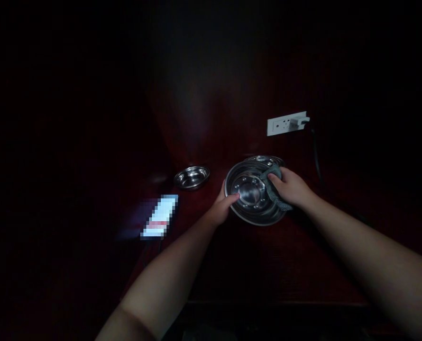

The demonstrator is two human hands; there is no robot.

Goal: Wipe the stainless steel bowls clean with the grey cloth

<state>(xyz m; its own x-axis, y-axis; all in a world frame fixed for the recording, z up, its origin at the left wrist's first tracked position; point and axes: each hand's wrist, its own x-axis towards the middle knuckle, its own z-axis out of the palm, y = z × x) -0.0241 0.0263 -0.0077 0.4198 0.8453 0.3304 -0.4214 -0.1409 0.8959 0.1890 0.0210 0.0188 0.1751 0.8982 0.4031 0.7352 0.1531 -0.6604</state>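
Note:
A shiny metal bowl [249, 193] is tilted toward me above the dark red table. My left hand [224, 203] grips its left rim, thumb inside and fingers behind the wall. At the bowl's right side, my right hand [292, 187] is closed on a grey-green cloth [273, 182]. The cloth lies over the right rim, part of it against the inner wall and part hanging down. Behind the held bowl, another metal dish [266, 160] shows only its far edge; the rest is hidden.
A small metal bowl [192, 178] stands to the left on the table [268, 270]. Nearer me lies a lit, pixelated phone-like screen [160, 218] with a cord. On the wall at right is a white socket panel [280, 124] with a plugged-in adapter and dark cable [316, 154].

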